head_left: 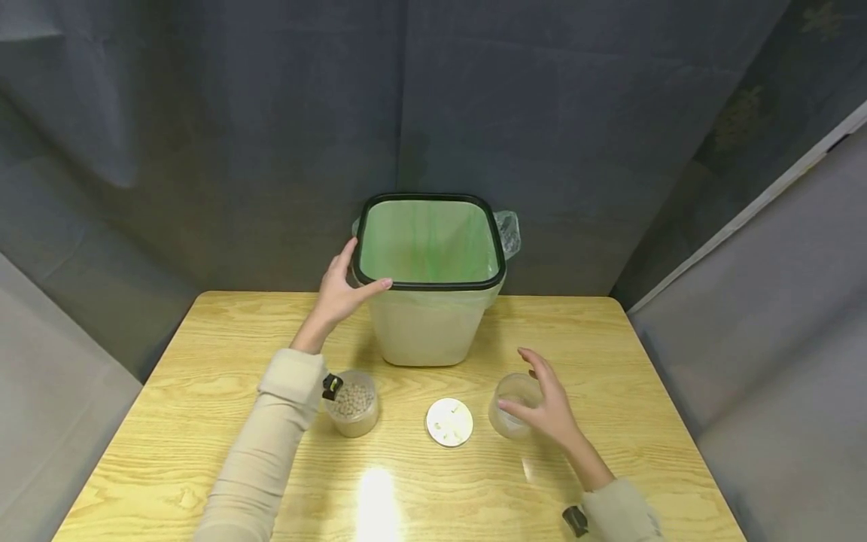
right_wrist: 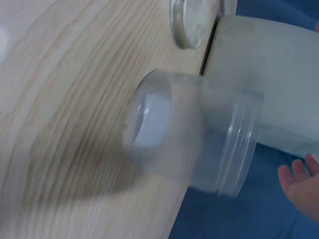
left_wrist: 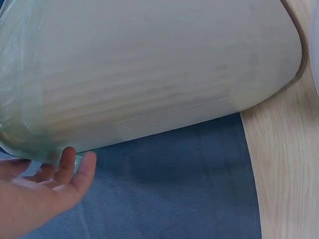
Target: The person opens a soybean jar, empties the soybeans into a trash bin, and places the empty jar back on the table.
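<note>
A white bin (head_left: 430,327) with a black rim and a green liner (head_left: 427,241) stands at the table's back edge. My left hand (head_left: 339,290) is spread at its left front corner, thumb by the front rim and fingers along the left side. In the left wrist view the fingers (left_wrist: 85,172) lie loosely bent beside the liner's edge. My right hand (head_left: 550,403) hovers over a clear plastic jar (head_left: 501,418), thumb and fingers apart. The right wrist view shows this jar (right_wrist: 184,132) upright on the table, with the hand (right_wrist: 304,186) apart from it.
A second jar (head_left: 355,425), filled with small beige balls, stands by my left forearm. Between the jars sits a round white-topped lid or low tin (head_left: 450,422). Dark cloth (head_left: 284,150) hangs behind the wooden table (head_left: 230,339).
</note>
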`<move>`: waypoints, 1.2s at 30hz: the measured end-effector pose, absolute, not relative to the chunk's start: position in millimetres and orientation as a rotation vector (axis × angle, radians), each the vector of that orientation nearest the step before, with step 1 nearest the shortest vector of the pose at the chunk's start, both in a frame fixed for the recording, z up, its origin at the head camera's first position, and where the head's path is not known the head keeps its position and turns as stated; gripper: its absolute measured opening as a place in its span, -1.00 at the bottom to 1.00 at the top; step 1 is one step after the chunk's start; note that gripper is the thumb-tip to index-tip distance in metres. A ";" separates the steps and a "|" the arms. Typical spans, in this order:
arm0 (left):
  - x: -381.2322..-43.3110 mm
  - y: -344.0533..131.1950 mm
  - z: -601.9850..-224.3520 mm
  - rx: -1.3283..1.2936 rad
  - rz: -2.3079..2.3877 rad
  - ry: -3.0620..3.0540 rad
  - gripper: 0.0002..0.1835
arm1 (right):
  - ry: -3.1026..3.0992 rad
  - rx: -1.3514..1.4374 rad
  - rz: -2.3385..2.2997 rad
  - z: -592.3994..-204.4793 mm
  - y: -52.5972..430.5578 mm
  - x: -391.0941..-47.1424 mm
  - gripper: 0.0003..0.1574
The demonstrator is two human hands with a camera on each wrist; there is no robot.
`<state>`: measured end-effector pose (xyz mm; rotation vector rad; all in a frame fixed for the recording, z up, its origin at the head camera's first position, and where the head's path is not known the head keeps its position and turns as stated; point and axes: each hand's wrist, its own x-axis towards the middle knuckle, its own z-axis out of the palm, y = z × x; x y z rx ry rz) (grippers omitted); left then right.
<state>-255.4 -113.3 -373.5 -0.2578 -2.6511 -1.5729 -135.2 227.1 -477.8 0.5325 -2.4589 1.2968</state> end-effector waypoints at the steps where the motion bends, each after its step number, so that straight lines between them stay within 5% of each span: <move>1: -255.2 -114.0 -373.1 -0.260 -1.562 -2.655 0.05 | -2.442 0.553 1.299 -472.8 221.8 -134.3 0.06; 15: -249.4 -128.0 -378.1 -0.338 -1.611 -2.582 -0.04 | -2.497 0.767 1.460 -440.9 161.7 -133.7 0.09; 36: -222.4 -156.3 -391.5 -0.519 -1.608 -2.520 -0.19 | -2.709 0.884 1.494 -509.1 115.4 -168.6 0.32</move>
